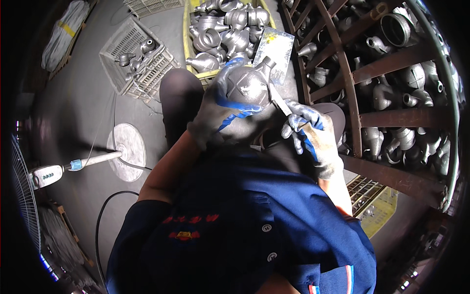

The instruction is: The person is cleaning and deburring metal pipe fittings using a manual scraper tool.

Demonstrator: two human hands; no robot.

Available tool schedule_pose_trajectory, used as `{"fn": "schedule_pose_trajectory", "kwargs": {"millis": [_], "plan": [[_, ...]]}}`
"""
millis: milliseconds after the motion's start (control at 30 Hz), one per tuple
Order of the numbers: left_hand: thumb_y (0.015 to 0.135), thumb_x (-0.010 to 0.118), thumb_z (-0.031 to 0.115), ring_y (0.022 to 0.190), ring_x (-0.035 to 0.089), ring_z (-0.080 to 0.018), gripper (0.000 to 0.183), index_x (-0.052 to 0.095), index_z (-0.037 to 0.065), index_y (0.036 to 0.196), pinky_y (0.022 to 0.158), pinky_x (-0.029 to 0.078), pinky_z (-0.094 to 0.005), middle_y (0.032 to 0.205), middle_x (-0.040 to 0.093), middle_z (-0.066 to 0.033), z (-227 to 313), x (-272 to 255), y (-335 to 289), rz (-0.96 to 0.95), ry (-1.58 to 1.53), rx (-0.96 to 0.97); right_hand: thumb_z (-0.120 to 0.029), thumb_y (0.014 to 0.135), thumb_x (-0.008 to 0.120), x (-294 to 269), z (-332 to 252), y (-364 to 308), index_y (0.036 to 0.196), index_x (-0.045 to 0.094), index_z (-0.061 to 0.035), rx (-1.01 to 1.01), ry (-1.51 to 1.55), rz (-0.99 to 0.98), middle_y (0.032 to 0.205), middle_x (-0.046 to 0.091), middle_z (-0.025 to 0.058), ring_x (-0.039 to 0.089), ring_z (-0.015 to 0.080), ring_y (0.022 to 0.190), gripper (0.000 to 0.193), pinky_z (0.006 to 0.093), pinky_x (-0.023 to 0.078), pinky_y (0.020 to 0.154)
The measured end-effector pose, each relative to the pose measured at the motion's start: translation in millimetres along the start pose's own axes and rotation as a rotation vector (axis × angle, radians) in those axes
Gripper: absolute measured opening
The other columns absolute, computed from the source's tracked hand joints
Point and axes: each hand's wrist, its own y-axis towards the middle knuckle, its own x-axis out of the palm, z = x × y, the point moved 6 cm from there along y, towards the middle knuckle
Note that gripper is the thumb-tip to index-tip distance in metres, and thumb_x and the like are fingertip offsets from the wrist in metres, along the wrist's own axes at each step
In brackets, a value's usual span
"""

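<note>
My left hand (214, 109), in a grey and blue work glove, is wrapped round a rounded grey metal casting (247, 88) with a short neck that points up and right. It is held above my lap. My right hand (313, 130), gloved the same way and stained grey, grips a narrow, flat, pale tool (280, 101). The tool's far end meets the casting's right side, just below the neck. Whether it is a file or a scraper cannot be made out.
Ahead stands a yellow crate (190, 34) heaped with castings, a metal plate (274, 51) leaning at its right. A pale crate (115, 63) holds several small parts. Right, a rusty metal rack (391, 120) is full of castings. A standing fan (46, 176) and a cable (99, 215) lie left.
</note>
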Motion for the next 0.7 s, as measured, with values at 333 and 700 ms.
{"fn": "schedule_pose_trajectory", "kwargs": {"millis": [333,700], "plan": [[0.075,0.072,0.014,0.113,0.051,-0.0191,0.067,0.038,-0.003,0.130,0.097,0.041,-0.0339,0.123,0.051,-0.0126,7,4,1,-0.048,0.118,0.039,-0.009,0.088,0.050,6,1,-1,0.113,0.052,0.0086,-0.121,0.156,-0.126,0.077,0.062,0.0175,0.050,0.0116,0.045,0.031,0.0201,0.037,0.038],[0.074,0.072,0.012,0.111,0.052,-0.0189,0.068,0.036,-0.002,0.131,0.098,0.041,-0.0337,0.122,0.052,-0.0121,17,14,-3,-0.051,0.035,0.041,-0.010,0.089,0.051,7,3,0,0.113,0.052,0.0085,-0.133,0.168,-0.110,0.077,0.062,0.0179,0.049,0.0108,0.044,0.030,0.0190,0.037,0.038]]}}
